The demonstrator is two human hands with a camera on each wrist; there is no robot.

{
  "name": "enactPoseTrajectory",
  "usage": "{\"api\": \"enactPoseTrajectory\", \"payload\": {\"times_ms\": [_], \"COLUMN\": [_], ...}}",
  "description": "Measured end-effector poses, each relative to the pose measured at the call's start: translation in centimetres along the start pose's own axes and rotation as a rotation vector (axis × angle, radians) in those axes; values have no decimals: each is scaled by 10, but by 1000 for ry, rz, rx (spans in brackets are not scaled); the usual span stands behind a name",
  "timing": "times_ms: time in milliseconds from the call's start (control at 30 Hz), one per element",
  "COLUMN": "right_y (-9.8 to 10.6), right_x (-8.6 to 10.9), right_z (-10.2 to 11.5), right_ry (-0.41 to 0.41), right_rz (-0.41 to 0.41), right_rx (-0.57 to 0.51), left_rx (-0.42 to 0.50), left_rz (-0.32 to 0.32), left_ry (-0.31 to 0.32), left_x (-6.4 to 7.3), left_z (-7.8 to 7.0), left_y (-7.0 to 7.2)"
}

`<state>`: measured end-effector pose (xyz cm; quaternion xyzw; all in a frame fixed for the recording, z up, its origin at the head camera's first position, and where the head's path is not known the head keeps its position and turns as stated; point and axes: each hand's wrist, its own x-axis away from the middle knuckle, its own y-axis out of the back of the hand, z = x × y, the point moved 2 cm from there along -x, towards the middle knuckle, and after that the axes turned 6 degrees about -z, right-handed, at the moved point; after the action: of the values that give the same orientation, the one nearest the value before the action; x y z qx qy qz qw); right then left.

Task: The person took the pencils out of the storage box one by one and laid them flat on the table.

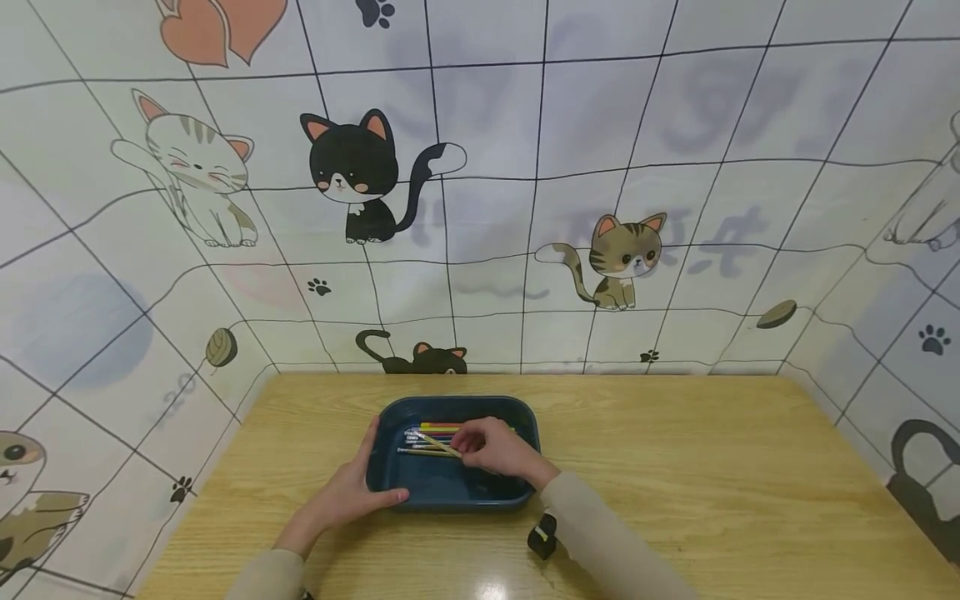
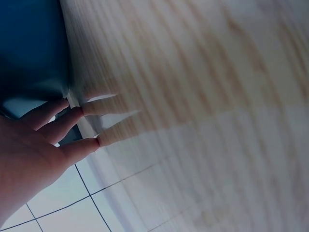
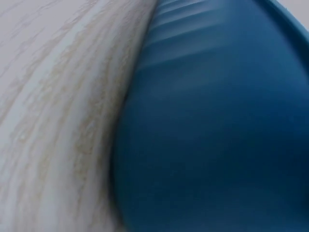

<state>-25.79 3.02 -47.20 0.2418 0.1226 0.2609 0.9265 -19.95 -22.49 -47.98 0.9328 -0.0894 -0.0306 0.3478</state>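
A small black object (image 1: 542, 536) sat on the wooden table (image 1: 675, 467), just in front of the dark blue tray (image 1: 450, 496) and beside the right sleeve. The left hand (image 1: 348, 492) gripped the tray's near left corner, thumb lying along the front rim and fingers against the left wall. Inside the tray, the right hand (image 1: 495, 448) had its fingers curled, pinching a tan pencil (image 1: 435, 442) that angled toward the tray's left. Just beyond it, a bundle of coloured pencils (image 1: 431, 433) lay along the tray's far side. Behind the tray stood a cat-print backdrop (image 1: 480, 183).
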Motion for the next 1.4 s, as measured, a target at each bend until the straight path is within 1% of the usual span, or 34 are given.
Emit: {"api": "enactPoseTrajectory", "payload": {"times_ms": [67,100,200,300,333,433,600,800,933,1067,1233,1400], "right_y": [3,6,12,20,21,27,34,47,56,66,78,89], "right_x": [2,5,7,8,7,8,12,21,28,36,48,60], "right_z": [3,10,16,21,18,20,21,23,20,15,4,-9], "right_ry": [19,28,54,62,68,85,104,50,13,-12,-28,-62], "right_rz": [-6,-13,-26,-41,-45,-63,-90,-115,-150,-182,-230,-283], "right_rx": [-2,-5,-11,-16,-14,-18,-26,-76,-62,-57,-95,-74], "left_rx": [-2,-2,-6,-5,-6,-7,-8,-7,-6,3,6,9], "left_rz": [2,2,-2,0,1,4,1,-2,-2,1,4,10], "left_ry": [2,3,4,12,15,25,19,8,2,3,5,11], "left_x": [0,0,0,-1,-2,-2,-3,-2,-1,0,0,0], "left_z": [1,1,3,4,4,4,4,3,1,1,1,0], "left_y": [-1,-1,-1,-1,-2,-3,-3,-3,-3,-3,-2,-2]}}
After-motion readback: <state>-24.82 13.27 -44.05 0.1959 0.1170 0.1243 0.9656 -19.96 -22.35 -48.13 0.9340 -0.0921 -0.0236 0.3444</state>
